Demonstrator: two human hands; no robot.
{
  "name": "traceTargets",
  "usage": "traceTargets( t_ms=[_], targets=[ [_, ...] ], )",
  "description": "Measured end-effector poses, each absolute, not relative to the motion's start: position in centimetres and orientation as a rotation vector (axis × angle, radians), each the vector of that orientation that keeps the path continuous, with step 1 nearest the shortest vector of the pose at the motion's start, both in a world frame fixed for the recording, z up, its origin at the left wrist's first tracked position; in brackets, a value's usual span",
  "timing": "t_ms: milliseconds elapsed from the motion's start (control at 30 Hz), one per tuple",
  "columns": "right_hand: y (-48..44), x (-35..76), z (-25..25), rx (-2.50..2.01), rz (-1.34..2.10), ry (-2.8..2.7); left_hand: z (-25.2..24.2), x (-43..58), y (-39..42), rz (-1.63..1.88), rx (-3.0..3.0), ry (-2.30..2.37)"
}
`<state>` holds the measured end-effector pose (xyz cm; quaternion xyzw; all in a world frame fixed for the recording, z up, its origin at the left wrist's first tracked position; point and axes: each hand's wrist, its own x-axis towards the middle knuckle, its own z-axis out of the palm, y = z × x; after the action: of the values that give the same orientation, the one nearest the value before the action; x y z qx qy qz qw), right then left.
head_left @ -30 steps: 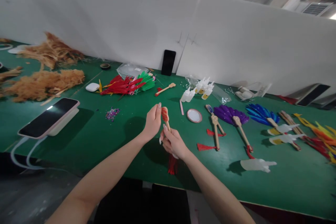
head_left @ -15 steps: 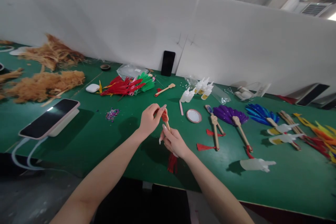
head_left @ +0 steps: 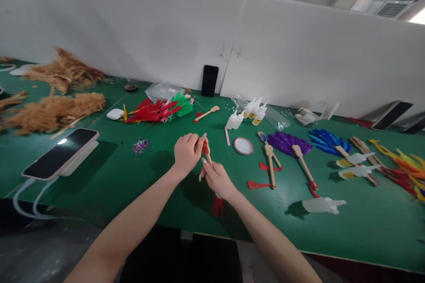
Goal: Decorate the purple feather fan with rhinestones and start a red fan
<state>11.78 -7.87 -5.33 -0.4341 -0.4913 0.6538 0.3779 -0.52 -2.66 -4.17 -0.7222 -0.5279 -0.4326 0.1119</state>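
Above the green table, my right hand (head_left: 217,179) grips a wooden fan handle (head_left: 207,155) by its shaft. The handle's wider upper end is reddish, and a red tassel (head_left: 218,207) hangs below the hand. My left hand (head_left: 189,152) is closed at that upper end, thumb and fingers pinching it; its fingers partly hide what lies between them. Beyond the hands lie red feathers (head_left: 151,110), green feathers (head_left: 181,105) and another wooden handle (head_left: 206,114). To the right sits a small round dish (head_left: 243,146) with a pale inside.
A phone (head_left: 61,152) rests on a stand at left, near small purple sequins (head_left: 140,146) and brown fibre (head_left: 56,110). Several glue bottles (head_left: 255,109) stand at the back. Rightward lie a purple feather fan (head_left: 290,143), a blue one (head_left: 328,141) and a tipped bottle (head_left: 322,205).
The view has shifted slightly, so most things sit a little further left. Both hands keep their hold on the handle, with the left hand's fingers slightly changed.
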Motion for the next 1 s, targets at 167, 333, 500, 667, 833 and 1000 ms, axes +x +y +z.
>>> traceTargets(
  t_ms=[167, 333, 500, 667, 833, 1000],
  targets=[
    [-7.87, 11.8, -5.71, -1.145, 1.631, -1.249, -4.51, -0.26, -2.62, -1.163, -2.07, -1.561],
    [-7.91, 11.79, -5.95, -1.145, 1.642, -1.247, -4.75, -0.19, -2.3, -1.329, -2.164, -1.482],
    [-8.15, 11.74, -5.58, -1.112, 1.705, -1.221, -4.63, -0.44, -2.24, -1.449, -2.26, -1.347],
    [-8.34, 11.66, -5.05, -1.076, 1.773, -1.167, -4.36, -0.54, -2.4, -1.438, -2.277, -1.274],
    [-8.37, 11.33, -5.06, -1.056, 1.779, -1.124, -4.37, -0.41, -2.55, -1.454, -2.238, -1.291],
    [-8.45, 11.09, -5.15, -1.062, 1.759, -1.106, -4.31, -0.42, -2.56, -1.443, -2.179, -1.46]
  ],
)
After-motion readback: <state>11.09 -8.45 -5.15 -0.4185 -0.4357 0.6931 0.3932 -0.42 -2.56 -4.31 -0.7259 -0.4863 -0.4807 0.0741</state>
